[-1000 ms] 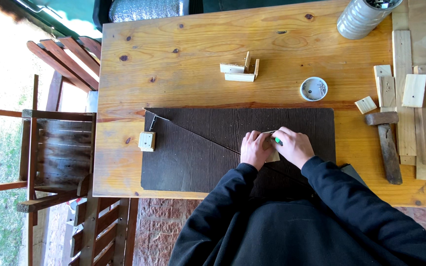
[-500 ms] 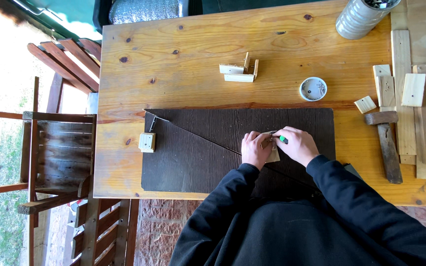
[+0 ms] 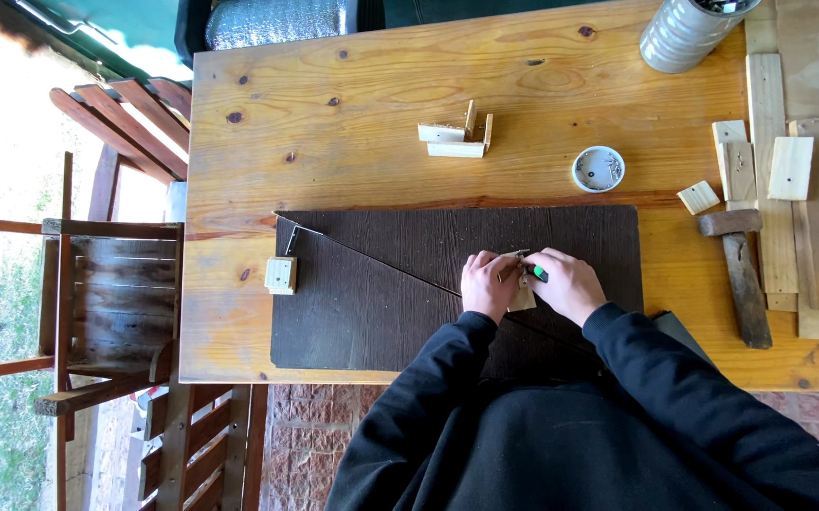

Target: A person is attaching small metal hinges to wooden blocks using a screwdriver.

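Wooden table (image 3: 353, 104) bears a dark board (image 3: 372, 303); at its 3 o'clock, left hand (image 3: 487, 284) grips a small block (image 3: 521, 295), right hand (image 3: 570, 284) a green-tipped pen (image 3: 539, 273).

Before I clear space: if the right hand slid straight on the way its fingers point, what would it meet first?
The right hand points left, so first the small wood piece it touches, then the left hand right behind it.

Black long-sleeved sweatshirt, sleeves reaching wrists; bare hands (image 3: 528, 284).

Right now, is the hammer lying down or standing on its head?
Lying down. The hammer rests flat on the wooden table, handle pointing toward the person, untouched by either hand.
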